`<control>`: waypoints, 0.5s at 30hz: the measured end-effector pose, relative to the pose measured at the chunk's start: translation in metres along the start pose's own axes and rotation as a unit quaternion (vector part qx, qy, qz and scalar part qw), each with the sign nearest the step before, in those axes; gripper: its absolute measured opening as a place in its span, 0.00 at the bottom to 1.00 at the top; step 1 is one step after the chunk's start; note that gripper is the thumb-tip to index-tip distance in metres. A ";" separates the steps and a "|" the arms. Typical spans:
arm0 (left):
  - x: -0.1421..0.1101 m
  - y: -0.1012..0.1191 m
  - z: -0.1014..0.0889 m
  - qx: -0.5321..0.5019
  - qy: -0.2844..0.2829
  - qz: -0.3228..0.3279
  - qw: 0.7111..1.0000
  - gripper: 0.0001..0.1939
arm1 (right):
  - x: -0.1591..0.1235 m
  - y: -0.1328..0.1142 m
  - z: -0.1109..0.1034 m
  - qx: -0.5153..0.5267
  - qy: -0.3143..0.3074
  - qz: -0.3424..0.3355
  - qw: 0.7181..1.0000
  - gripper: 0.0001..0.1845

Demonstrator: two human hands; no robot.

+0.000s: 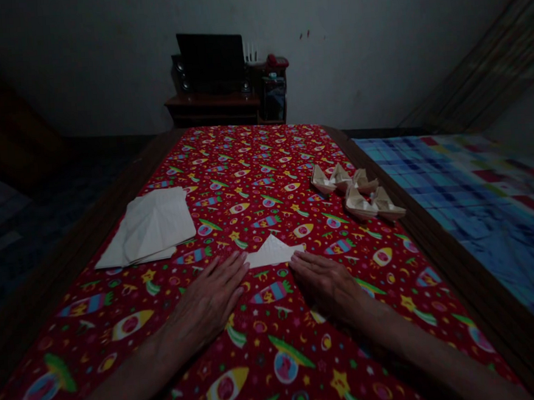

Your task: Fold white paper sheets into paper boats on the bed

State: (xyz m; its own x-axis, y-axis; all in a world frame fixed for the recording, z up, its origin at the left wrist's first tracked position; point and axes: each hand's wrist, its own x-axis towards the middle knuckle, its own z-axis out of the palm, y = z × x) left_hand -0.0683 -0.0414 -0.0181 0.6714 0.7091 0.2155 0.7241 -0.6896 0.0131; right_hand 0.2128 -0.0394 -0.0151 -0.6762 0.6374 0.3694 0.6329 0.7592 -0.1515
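Note:
A small folded piece of white paper (272,251) lies flat on the red patterned cloth, with a pointed peak toward the far side. My left hand (216,292) rests open and flat, its fingertips touching the paper's left end. At the right end, the fingertips of my right hand (325,278) press down on the paper, its fingers stretched out side by side. To the left lies a loose stack of pale paper sheets (161,222). Several folded paper boats (355,191) stand in a cluster on the right.
The red cloth (277,351) covers a long table with dark wooden edges (474,283). Beyond its far end stands a desk with a black monitor (211,60) and a red telephone (277,61). A blue checked surface (430,182) lies to the right.

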 end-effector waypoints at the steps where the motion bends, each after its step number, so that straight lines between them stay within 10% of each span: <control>1: -0.001 -0.001 0.000 0.003 0.003 -0.002 1.000 0.21 | 0.003 0.000 -0.001 -0.009 0.003 -0.007 1.000 0.16; 15: 0.032 -0.012 -0.015 -0.136 0.022 -0.060 0.989 0.14 | 0.050 -0.002 0.007 -0.096 -0.100 -0.031 0.990 0.09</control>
State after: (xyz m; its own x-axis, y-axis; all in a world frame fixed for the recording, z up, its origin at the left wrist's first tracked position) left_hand -0.0579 -0.0122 0.0034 0.5718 0.7846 0.2396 0.7243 -0.6200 0.3017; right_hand 0.1744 -0.0080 -0.0030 -0.7654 0.6179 0.1799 0.6345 0.7713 0.0505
